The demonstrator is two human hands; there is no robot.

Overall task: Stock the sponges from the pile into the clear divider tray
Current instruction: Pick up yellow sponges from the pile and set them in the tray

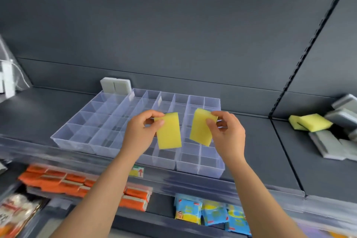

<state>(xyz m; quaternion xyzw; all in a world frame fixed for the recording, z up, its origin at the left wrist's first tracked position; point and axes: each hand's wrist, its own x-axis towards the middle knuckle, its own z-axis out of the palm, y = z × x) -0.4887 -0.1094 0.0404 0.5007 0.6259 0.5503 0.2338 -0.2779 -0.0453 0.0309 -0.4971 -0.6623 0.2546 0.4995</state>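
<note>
Holding one sponge apiece, both hands were raised over the clear divider tray (81,133) at centre frame. Left hand (143,129): thumb and fingertips pinched on the upper corner of the left yellow sponge (170,135), which hung upright, long side near vertical. Right hand (226,131): fingers curled round the upper right edge of the right yellow sponge (201,129), tilted slightly, top leaning left. The two sponges were apart. Contact with the tray could not be told. Tray sat on the dark grey shelf (251,141). Two grey sponges (116,86) stood upright at its back left corner, inside or just behind, unclear. Sponge pile (328,131), yellow and grey, lay well apart at the right edge of the frame. On the lower shelf were orange packs (58,179) at lower left and blue packets (212,214) at bottom centre.
</note>
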